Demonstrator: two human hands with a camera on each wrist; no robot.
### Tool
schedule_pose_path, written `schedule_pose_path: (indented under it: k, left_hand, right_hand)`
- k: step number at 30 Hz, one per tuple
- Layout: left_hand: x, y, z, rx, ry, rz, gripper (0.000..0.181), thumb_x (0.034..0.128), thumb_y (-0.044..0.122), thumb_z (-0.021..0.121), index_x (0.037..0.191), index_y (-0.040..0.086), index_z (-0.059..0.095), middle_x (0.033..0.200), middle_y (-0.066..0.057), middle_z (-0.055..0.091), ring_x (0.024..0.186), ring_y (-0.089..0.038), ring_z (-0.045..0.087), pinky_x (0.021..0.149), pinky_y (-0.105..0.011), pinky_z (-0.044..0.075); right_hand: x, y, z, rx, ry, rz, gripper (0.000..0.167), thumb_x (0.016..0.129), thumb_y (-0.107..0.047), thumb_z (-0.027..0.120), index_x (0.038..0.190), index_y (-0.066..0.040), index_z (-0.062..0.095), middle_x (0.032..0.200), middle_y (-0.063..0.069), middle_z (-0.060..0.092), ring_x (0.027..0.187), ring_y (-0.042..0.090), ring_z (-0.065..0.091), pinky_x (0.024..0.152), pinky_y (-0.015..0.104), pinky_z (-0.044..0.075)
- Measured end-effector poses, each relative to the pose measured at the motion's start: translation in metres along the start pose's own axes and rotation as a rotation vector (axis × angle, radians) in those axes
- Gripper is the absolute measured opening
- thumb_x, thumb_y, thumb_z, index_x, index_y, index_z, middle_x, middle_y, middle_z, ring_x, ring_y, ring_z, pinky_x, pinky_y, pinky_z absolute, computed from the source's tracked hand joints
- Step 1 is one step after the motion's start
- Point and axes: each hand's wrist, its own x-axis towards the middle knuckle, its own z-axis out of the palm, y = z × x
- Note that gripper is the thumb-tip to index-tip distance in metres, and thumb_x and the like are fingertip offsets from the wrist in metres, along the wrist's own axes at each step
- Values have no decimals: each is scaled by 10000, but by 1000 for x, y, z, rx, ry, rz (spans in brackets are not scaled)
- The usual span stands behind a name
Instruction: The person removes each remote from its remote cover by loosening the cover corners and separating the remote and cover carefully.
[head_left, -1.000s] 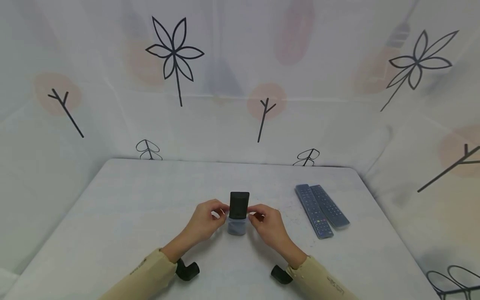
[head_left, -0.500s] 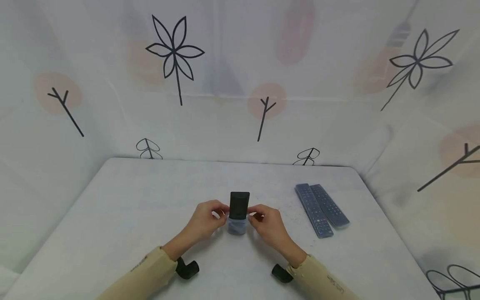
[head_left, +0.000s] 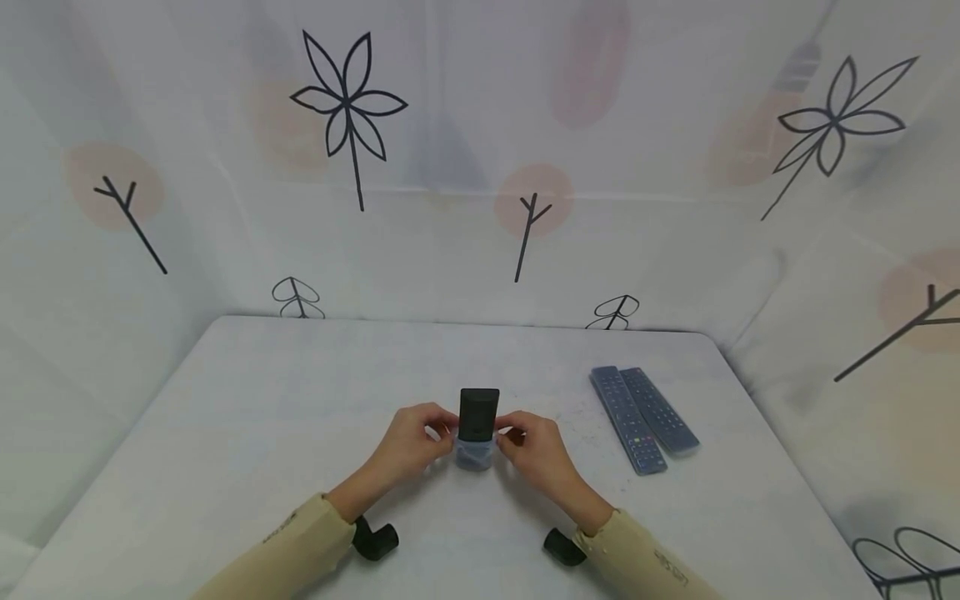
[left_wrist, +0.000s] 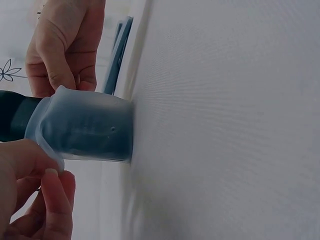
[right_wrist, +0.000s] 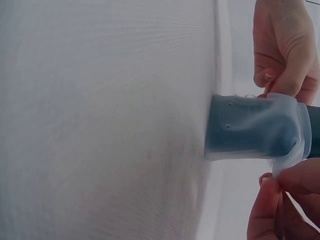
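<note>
A dark remote control (head_left: 478,414) stands on end at the middle of the table, its lower part inside a translucent silicone cover (head_left: 474,456). My left hand (head_left: 412,435) pinches the cover's rim on the left side between thumb and finger. On the opposite side my right hand (head_left: 534,446) pinches the same rim. In the left wrist view the cover (left_wrist: 90,125) bunches and folds near its mouth, and its closed end meets the tabletop. The right wrist view shows the rim pulled out at the right fingertips (right_wrist: 270,186).
Two remotes in bluish covers, a longer one (head_left: 627,421) and another (head_left: 660,412) leaning along it, lie at the right of the white table (head_left: 300,375). Black camera parts (head_left: 375,542) sit at the wrists. A patterned cloth (head_left: 450,250) encloses the back and sides.
The remote's top has sunk slightly, and both hands have come down a little with it. Their pinch on the cover's rim stays the same.
</note>
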Motion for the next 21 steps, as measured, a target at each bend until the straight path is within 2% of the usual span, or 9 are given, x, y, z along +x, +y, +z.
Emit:
schedule_pose_path:
  k: [9,15,21]
  left_hand:
    - [-3,-4,5,-1,-8,9,240,795,-76,671,1007,22,726,850,-30,669,759,-136,610,540,-259,511]
    - [-1,-7,8,9,54,75,260,786,-108,676,980,55,735,865,-5,684,754,-149,637,614,-252,528]
    - [-1,-5,10,-37,84,58,261,781,-115,675,946,72,750,873,-2,699,758,-144,642,611,-248,530]
  right_hand:
    - [-2,3,2,-21,-2,-14,216,821,100,726,995,-28,741,914,40,713,743,135,627,653,274,517]
    - [-1,4,4,-4,63,-65,253,789,141,721,921,-71,760,900,17,714,740,141,644,681,286,538]
    - [3,6,8,41,103,-54,278,758,171,708,841,-87,769,841,-23,696,720,124,611,678,263,535]
